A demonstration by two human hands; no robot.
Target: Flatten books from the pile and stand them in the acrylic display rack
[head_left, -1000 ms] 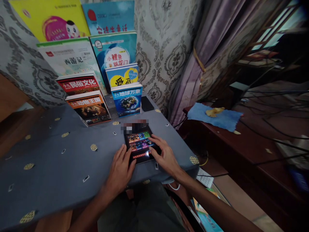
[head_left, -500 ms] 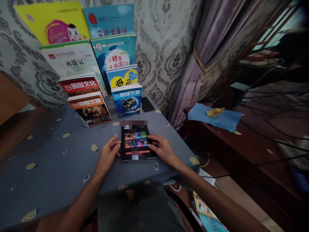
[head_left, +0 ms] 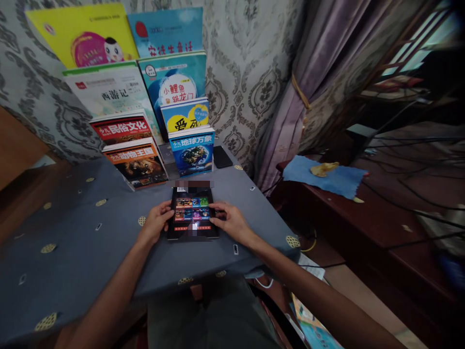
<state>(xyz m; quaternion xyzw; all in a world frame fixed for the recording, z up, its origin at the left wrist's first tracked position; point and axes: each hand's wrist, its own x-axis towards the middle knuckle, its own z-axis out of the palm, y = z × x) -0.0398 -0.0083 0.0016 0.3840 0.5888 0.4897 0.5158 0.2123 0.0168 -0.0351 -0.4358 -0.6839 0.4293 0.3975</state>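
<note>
A black book (head_left: 192, 231) with rows of small coloured pictures on its cover lies on the cloth-covered table in front of me. My left hand (head_left: 157, 222) grips its left edge, thumb on top and fingers curled at the side. At the right edge, my right hand (head_left: 229, 220) holds the book between thumb and fingers. Just beyond it, a lion-covered book (head_left: 140, 165) and a book with the Earth on its cover (head_left: 192, 155) stand upright in two columns of propped books.
Behind those rise more books, including a yellow one (head_left: 87, 34) and a teal one (head_left: 174, 72), against patterned curtain fabric. A dark phone (head_left: 222, 157) lies at the table's back right. Right of the table, a blue cloth (head_left: 316, 172) lies on a dark red surface with loose cables.
The black book has slid a little to the left, with both hands moving along. My left hand has closed onto its left edge.
</note>
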